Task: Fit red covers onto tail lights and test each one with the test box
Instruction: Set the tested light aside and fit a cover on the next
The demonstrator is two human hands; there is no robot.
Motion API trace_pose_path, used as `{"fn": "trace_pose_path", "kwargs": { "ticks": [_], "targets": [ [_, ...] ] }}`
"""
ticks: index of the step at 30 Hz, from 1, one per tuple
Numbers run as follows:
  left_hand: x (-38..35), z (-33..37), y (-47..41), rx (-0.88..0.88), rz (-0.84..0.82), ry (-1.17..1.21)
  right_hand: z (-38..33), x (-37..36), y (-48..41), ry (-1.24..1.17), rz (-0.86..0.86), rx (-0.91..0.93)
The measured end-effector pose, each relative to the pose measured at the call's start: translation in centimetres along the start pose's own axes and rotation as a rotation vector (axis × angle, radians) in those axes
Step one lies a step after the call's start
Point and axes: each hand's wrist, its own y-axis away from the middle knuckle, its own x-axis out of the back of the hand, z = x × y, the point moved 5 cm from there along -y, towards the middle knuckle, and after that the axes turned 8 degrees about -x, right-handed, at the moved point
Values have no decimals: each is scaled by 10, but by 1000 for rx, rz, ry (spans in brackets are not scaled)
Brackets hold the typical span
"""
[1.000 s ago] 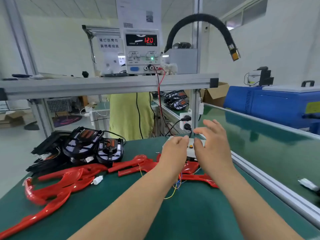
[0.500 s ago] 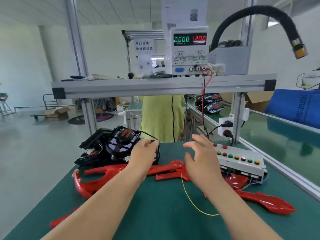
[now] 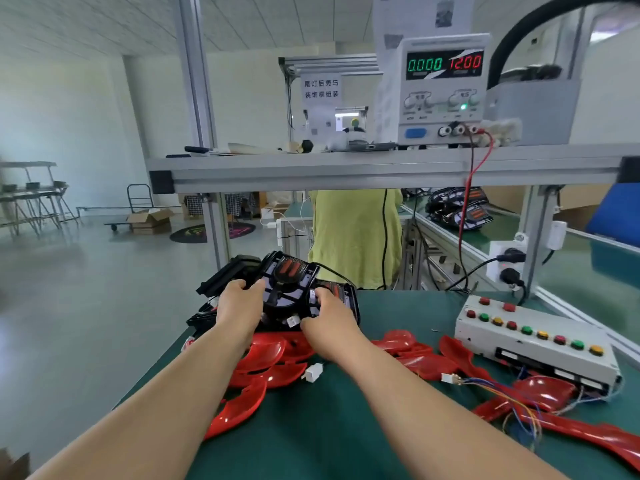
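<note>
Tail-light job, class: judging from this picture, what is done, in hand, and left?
Done: nothing visibly finished; the power supply reads 12.00. In hand: the left hand and right hand grip one black tail light from the pile. Left: red covers lie loose, and the test box sits untouched.

The red covers (image 3: 263, 355) at the frame's lower middle are glossy, see-through plastic. The tail light (image 3: 287, 289) looks like black plastic. The worktop (image 3: 311, 427) has a matt green mat. The shelf (image 3: 346, 168) frame above is brushed metal.
</note>
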Motion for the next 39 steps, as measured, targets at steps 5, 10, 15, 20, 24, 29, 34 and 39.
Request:
{"fn": "trace_pose_path", "kwargs": {
  "ticks": [5, 10, 15, 20, 24, 29, 34, 39],
  "targets": [
    [0, -8, -8, 44, -9, -21, 2, -34, -17, -200, -112, -112],
    [-5, -8, -15, 62, -67, -23, 2, -47, -32, -385, -183, -137],
    [-10, -11, -19, 96, -156, 65, 1, -55, -35, -446, -274, -151],
    [-11, -14, -14, 107, -75, 158, 13, -45, -36, -475, -247, -140],
    [-15, -13, -3, 108, -79, 294, 16, -34, -30, -509, -194, -67],
    [-21, -5, 28, 180, -84, 518, 22, -13, -14, -711, 10, -87],
    [-30, 11, 76, 214, -133, 703, 37, 7, 7, -1047, 59, -140],
    [-46, 30, 126, 186, -251, 800, 38, 23, 36, -1028, -3, -107]
  ]
}}
